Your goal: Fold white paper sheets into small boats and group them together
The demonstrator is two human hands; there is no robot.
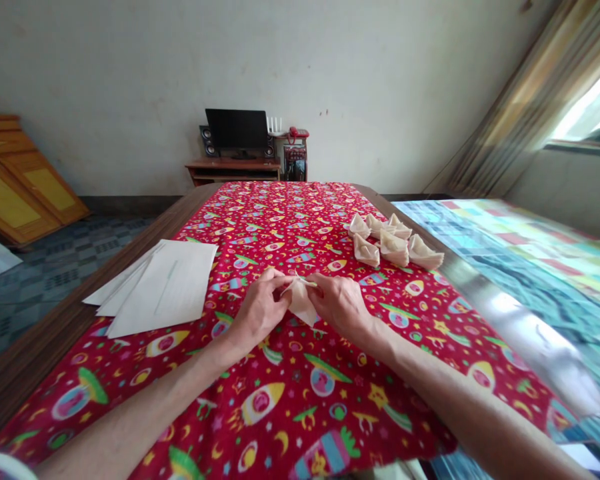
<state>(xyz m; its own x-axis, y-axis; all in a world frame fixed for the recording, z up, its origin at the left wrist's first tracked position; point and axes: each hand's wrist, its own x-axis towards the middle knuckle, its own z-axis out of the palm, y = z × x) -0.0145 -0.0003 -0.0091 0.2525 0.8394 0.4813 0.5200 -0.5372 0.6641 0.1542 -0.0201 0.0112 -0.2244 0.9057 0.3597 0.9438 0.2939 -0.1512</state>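
Observation:
Between my two hands is a small folded piece of cream paper (303, 305), its lower part a pointed flap facing me. My left hand (266, 301) pinches its left edge with thumb and fingers. On the opposite edge, my right hand (341, 303) grips the paper the same way, fingers curled. Both hands are just above the red patterned cloth (280, 360). Beyond my right hand stand several folded paper boats (394, 248), grouped in two rough rows. Left of my left hand lies a fanned stack of paper sheets (165, 287).
The cloth covers a long brown table (50, 340). A monitor (237, 129) with speakers and a red telephone (297, 133) stand against the far wall. A bed with a checkered cover (505, 267) adjoins the table's right side. A wooden cabinet (25, 183) is at the left.

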